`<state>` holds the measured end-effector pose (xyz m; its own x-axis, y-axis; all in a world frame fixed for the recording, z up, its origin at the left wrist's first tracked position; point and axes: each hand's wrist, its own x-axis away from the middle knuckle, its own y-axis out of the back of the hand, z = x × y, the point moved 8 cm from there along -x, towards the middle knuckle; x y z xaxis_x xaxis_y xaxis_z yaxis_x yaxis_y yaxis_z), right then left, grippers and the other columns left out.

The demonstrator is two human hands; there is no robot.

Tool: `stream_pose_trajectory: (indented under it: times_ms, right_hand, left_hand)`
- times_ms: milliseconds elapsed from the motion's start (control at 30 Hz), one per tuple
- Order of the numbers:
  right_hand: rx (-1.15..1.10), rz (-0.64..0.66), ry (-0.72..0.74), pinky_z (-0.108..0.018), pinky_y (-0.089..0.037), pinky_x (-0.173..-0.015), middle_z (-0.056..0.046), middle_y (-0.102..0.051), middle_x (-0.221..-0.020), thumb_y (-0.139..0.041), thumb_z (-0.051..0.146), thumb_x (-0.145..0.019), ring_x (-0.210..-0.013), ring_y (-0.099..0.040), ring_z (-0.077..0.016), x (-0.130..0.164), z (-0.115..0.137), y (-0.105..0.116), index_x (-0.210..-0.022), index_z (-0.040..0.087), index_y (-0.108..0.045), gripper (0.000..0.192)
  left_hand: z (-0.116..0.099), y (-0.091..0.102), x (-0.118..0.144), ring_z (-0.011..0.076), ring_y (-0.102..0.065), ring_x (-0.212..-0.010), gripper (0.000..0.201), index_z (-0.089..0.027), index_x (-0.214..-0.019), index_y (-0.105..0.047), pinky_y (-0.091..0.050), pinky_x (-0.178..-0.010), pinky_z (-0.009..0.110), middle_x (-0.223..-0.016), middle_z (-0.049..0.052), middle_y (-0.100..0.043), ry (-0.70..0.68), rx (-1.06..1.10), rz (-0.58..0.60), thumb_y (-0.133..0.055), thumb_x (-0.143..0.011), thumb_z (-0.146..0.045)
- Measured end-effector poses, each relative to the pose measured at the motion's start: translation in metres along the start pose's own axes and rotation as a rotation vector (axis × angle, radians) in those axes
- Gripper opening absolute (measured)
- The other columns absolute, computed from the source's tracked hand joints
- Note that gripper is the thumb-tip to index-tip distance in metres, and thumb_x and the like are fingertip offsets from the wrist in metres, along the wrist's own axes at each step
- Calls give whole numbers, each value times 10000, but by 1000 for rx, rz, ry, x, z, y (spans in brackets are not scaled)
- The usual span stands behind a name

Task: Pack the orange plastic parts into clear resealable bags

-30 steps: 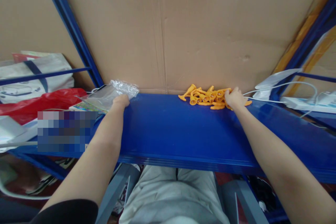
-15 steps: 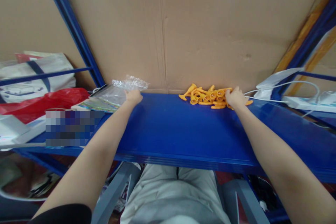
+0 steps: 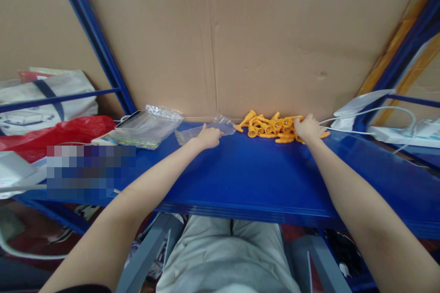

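Observation:
A heap of small orange plastic parts (image 3: pixel 270 127) lies at the back of the blue shelf (image 3: pixel 247 178), against the cardboard wall. My right hand (image 3: pixel 307 128) rests on the heap's right end with its fingers curled among the parts. My left hand (image 3: pixel 208 137) lies on a small clear plastic bag (image 3: pixel 192 133) that is flat on the shelf just left of the heap. A stack of clear bags (image 3: pixel 147 124) sits further left.
A cardboard sheet (image 3: pixel 261 41) backs the shelf. At the left are a red bag (image 3: pixel 51 135) and a white bag (image 3: pixel 44 100). White cables and a power strip (image 3: pixel 402 135) lie at the right. Blue rack posts (image 3: pixel 96 41) stand at both sides.
My left hand has moved right from the stack of clear bags, drawing one small clear bag to the middle of the shelf. My right hand has stayed on the orange parts.

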<state>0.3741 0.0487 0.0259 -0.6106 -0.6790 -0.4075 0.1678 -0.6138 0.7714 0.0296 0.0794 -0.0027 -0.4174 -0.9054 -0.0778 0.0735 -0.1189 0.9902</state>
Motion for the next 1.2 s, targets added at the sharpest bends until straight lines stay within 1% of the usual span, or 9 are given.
stream_pose_trajectory:
  times_ms: [100,200,367,533,633,733,900,1000,1200]
  right_hand:
    - [-41,3,-33,-572,-380,-1011,-256,-650,-1173,-497,326,-907,-1197,-575,-383,-2,-3,0,-1184,77,-568,379]
    - [-115,4,-66,-560,-373,-1015,-247,-653,-1162,-507,334,-908,-1191,-578,-380,-6,-9,-3,-1183,92,-563,371]
    - [-316,-132,-40,-561,-376,-1010,-204,-650,-1141,-509,343,-908,-1141,-591,-353,-16,-15,5,-1183,145,-549,341]
    - [-646,-231,255,-456,-490,-921,-120,-642,-1111,-515,391,-915,-1050,-623,-261,-19,18,8,-1166,192,-551,323]
    - [-847,-76,439,-395,-550,-781,-65,-642,-1019,-567,479,-886,-900,-657,-224,-6,51,-4,-1154,232,-577,365]
    - [-913,247,568,-383,-571,-730,-34,-660,-893,-667,483,-822,-768,-665,-203,20,83,-24,-1139,250,-622,397]
    - [-871,704,681,-402,-589,-804,-56,-721,-973,-780,408,-731,-859,-688,-212,66,105,-43,-1083,232,-678,407]
    - [-795,792,655,-401,-588,-819,-74,-724,-1022,-783,349,-732,-897,-695,-215,75,103,-47,-1104,209,-684,410]
    - [-650,838,633,-358,-595,-697,-67,-710,-892,-736,374,-809,-700,-679,-176,88,104,-48,-1078,199,-705,322]
  left_hand:
    - [6,-19,0,234,-537,-1341,494,-253,-1342,-626,-361,-1151,435,-1436,61,-570,-107,52,96,-431,-902,-138]
    - [17,-23,-1,166,-529,-1343,500,-197,-1330,-639,-378,-1123,260,-1424,55,-561,-198,130,136,-436,-882,-108]
    - [32,-19,-3,155,-574,-1289,572,-185,-1253,-694,-405,-1108,245,-1322,23,-624,-197,207,162,-447,-762,-27]
    - [34,-19,-6,163,-622,-1231,517,-180,-1091,-773,-461,-1063,243,-1213,13,-700,-184,326,167,-469,-702,-24]
    - [34,-17,-6,172,-646,-1202,443,-192,-1010,-796,-479,-1046,250,-1168,8,-731,-172,401,157,-508,-704,-53]
    - [37,-16,-5,208,-656,-1191,290,-174,-927,-806,-501,-1015,267,-1186,44,-730,-125,493,147,-582,-745,-146]
    - [39,-15,-2,249,-664,-1167,217,-180,-778,-792,-540,-910,291,-1205,64,-729,-78,575,137,-605,-785,-289]
    - [36,-14,-2,236,-676,-1137,238,-182,-823,-787,-533,-916,285,-1228,58,-722,-101,529,105,-577,-786,-289]
    - [34,-11,-5,223,-672,-1127,325,-198,-1024,-743,-510,-958,274,-1183,38,-745,-112,313,2,-500,-828,-288]
